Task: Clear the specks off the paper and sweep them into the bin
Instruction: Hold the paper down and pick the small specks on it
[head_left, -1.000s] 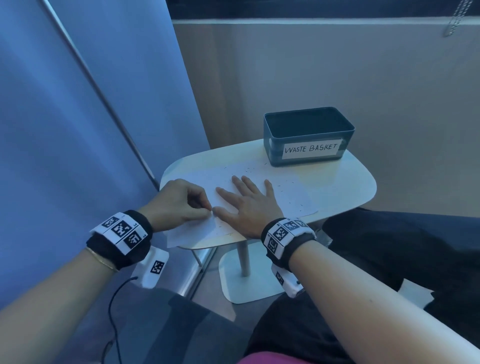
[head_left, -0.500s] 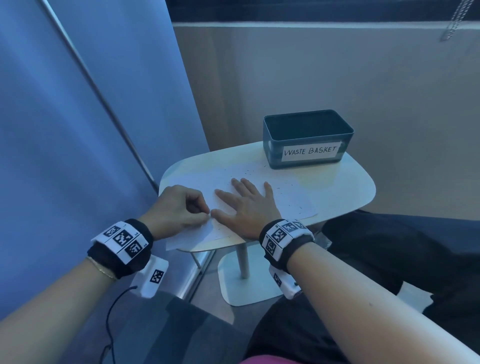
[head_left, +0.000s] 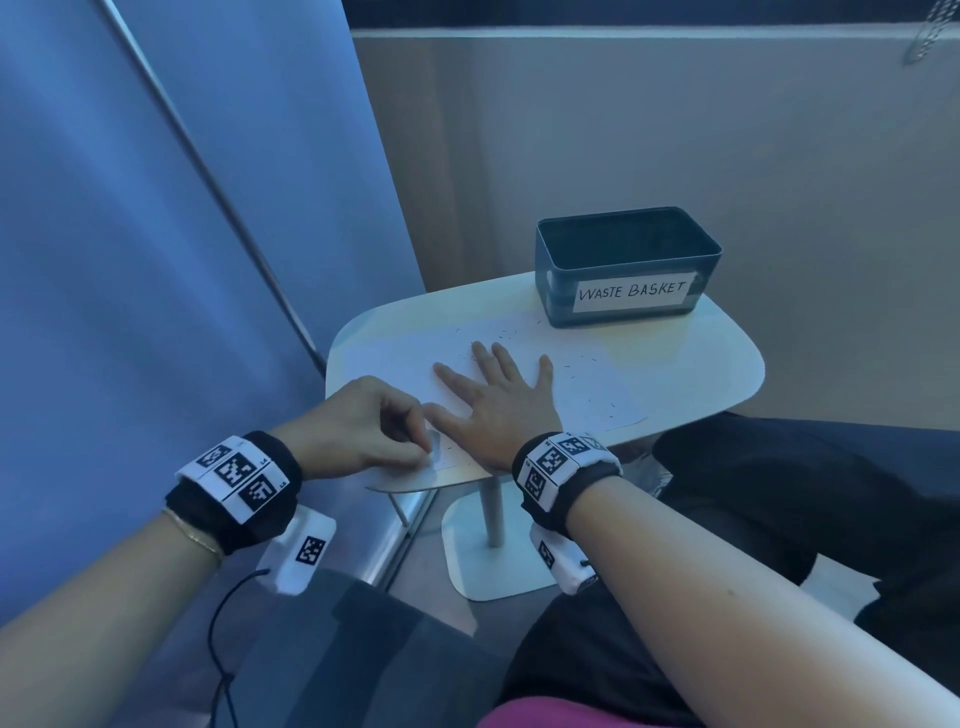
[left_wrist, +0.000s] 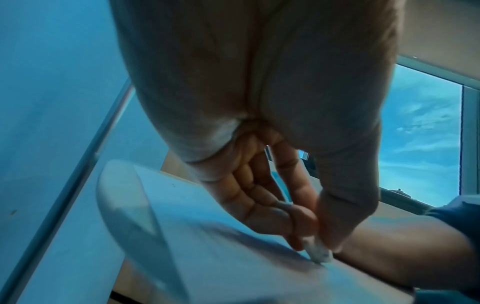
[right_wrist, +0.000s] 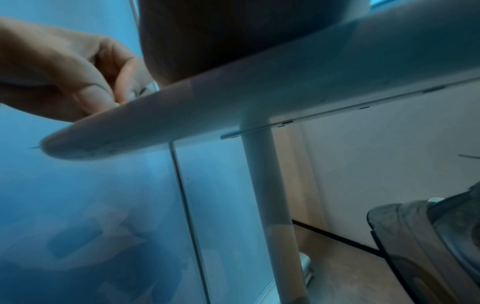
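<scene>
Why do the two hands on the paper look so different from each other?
The right hand lies flat with fingers spread; the left hand is curled up. The right hand presses the paper down; the left hand pinches a small white thing, maybe an eraser, against it. Both touch the paper and wear marked wristbands.
</scene>
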